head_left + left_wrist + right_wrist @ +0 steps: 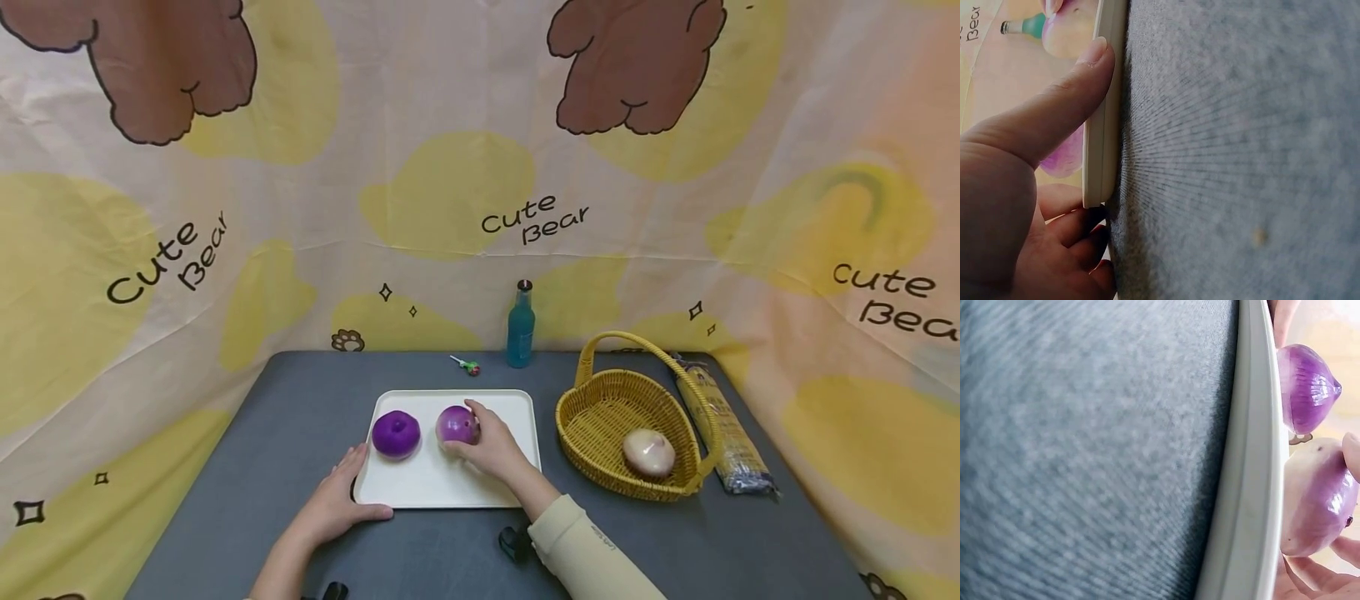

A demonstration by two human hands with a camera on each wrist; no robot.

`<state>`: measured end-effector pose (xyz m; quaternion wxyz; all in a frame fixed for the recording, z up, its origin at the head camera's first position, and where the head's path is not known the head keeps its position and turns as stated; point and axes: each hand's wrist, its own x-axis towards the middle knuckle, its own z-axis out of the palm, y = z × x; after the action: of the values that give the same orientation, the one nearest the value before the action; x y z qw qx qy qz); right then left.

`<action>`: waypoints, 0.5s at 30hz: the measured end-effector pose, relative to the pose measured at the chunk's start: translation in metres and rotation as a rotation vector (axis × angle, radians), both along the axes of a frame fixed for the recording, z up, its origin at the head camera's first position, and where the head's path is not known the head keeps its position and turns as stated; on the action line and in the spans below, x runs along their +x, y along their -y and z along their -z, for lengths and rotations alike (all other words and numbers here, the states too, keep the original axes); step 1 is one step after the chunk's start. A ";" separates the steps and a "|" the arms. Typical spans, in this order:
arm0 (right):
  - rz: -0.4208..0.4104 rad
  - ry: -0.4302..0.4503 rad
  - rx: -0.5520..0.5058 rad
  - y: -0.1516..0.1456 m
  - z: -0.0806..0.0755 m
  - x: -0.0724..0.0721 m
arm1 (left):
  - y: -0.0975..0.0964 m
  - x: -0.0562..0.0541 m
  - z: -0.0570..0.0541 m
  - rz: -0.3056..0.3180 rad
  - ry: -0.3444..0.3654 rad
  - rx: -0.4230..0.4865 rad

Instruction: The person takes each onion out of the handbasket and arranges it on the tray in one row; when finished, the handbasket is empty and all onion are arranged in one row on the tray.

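Note:
In the head view, a white tray (495, 492) lies on the grey table, with a purple onion (396, 434) on its left half. A round purple-and-white turnip (454, 424) is on its middle, where my right hand (491, 443) grips it between thumb and fingers. The turnip's small dark stem shows in the right wrist view. My left hand (330, 500) holds the tray's near left corner. In the left wrist view, the left thumb (1063, 103) lies along the front rim and the other fingers curl at the side edge, their tips partly hidden.
Right of the tray stands a yellow wicker basket (592, 467) with a pale bulb (648, 452) inside. A long plastic packet (727, 429) lies beyond it. Behind the tray are a blue bottle (521, 325) and a small lollipop (467, 366). A printed cloth hangs behind the table.

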<state>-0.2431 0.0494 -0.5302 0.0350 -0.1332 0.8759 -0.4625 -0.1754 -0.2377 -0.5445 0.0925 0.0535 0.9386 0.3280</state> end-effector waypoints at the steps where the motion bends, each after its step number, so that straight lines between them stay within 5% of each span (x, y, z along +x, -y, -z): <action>1: -0.001 0.000 -0.002 0.000 0.000 -0.001 | 0.000 0.000 0.000 -0.002 0.002 0.001; 15: 0.026 -0.006 -0.009 -0.011 -0.024 0.008 | 0.000 0.000 0.000 -0.006 -0.003 -0.007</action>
<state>-0.2350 0.0607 -0.5064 0.0258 -0.1232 0.8756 -0.4663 -0.1753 -0.2373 -0.5449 0.0901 0.0509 0.9401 0.3247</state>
